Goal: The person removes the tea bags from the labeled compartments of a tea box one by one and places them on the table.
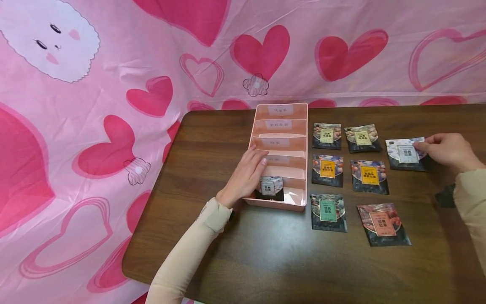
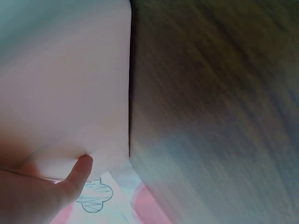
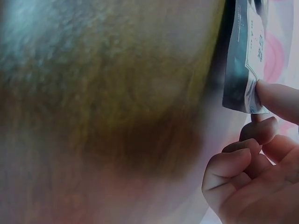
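Note:
My left hand (image 1: 247,171) lies across the left wall of a pink divided box (image 1: 306,169), gripping it. Its thumb is on the inner side, and in the left wrist view a finger (image 2: 81,172) presses the outer wall. A tea sachet (image 1: 270,185) with a white-and-grey label stands in the box's nearest compartment. On the right, my right hand (image 1: 452,150) pinches a similar white-labelled tea sachet (image 1: 406,153) by its right edge, between thumb and finger. In the right wrist view that sachet (image 3: 240,65) is tilted, seen mostly edge-on.
Between box and right hand lie two yellow-green sachets (image 1: 326,136), two orange-labelled ones (image 1: 328,169), a green one (image 1: 328,212) and a red one (image 1: 383,223). Paper labels (image 1: 280,109) mark the box's dividers. Pink heart-print cloth (image 1: 262,50) borders the brown table (image 1: 265,253).

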The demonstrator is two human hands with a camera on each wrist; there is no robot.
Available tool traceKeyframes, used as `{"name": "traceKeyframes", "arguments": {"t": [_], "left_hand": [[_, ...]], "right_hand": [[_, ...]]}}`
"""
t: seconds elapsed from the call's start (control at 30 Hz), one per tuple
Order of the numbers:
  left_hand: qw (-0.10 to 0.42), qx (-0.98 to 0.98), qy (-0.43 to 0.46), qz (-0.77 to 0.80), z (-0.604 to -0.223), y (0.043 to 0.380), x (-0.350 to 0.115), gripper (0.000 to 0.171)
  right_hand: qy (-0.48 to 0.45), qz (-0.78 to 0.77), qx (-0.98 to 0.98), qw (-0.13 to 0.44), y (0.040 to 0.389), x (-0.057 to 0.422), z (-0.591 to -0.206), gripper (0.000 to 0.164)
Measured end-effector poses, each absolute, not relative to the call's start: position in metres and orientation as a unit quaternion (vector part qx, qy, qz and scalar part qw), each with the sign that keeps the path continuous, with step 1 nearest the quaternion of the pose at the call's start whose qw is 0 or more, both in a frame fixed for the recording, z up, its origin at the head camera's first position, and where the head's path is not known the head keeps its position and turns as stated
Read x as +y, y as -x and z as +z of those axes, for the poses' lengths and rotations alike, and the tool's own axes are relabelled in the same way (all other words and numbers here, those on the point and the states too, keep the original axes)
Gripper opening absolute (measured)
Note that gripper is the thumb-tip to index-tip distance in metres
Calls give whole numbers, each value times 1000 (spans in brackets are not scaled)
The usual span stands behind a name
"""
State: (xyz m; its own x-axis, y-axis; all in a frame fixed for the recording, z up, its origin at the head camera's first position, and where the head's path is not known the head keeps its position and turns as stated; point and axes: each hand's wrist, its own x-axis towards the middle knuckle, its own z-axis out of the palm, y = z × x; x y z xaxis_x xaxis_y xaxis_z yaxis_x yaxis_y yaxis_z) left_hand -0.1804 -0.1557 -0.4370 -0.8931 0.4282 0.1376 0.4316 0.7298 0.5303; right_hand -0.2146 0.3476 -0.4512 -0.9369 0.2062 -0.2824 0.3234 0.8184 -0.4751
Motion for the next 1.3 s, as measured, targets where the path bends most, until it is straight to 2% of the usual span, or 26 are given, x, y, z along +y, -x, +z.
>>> {"name": "traceKeyframes", "arguments": {"t": [0.17, 0.67, 0.73, 0.93, 1.03, 1.13, 1.3], "left_hand": [[-2, -930, 231, -287, -436, 180, -156, 46], [-6, -929, 230, -290, -436, 181, -156, 46], [-7, -929, 231, -289, -436, 181, -156, 47], [-5, -929, 233, -287, -437, 181, -156, 47], [-5, -929, 232, -287, -437, 181, -157, 47], [-7, -930, 231, -286, -437, 181, -157, 48], [-6, -930, 231, -286, -437, 181, -156, 48]], "right_hand": [[-134, -255, 951, 111, 217, 349, -452, 66], [-126, -255, 957, 59, 218, 344, -444, 49], [-125, -252, 958, 63, 217, 344, -444, 52], [-113, -228, 961, 107, 214, 342, -449, 78], [-89, -204, 967, 120, 213, 334, -445, 86], [-62, -189, 973, 115, 215, 327, -441, 88], [-44, -192, 976, 96, 217, 322, -437, 82]]}}
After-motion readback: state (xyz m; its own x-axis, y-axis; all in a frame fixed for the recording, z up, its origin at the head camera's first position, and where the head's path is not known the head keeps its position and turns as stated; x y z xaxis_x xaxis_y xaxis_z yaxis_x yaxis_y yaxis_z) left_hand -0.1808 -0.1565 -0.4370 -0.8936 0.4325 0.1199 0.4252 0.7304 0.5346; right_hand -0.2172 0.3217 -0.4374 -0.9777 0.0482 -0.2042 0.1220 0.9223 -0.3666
